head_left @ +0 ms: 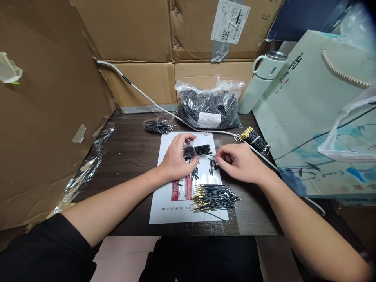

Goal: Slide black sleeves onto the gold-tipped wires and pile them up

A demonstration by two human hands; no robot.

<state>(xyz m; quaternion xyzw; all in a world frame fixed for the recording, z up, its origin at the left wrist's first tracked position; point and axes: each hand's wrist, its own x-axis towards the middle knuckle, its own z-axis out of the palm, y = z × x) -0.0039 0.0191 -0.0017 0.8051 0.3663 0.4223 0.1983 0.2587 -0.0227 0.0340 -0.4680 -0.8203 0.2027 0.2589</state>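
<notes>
Two of your hands are busy. Your left hand (179,156) holds a clear cup (197,140) on its side, with black wires (204,149) poking out. Your right hand (239,161) pinches what looks like one thin wire (213,156) by the cup's mouth. Little black tubes (195,173) lie loose near it on the white paper (158,196). Closer to you sits a big, untied pile of gold-tipped wires (216,198). Farther out on the worktop (117,164), one bunch (255,140) is tied. Some looks done, but lots seems left.
</notes>
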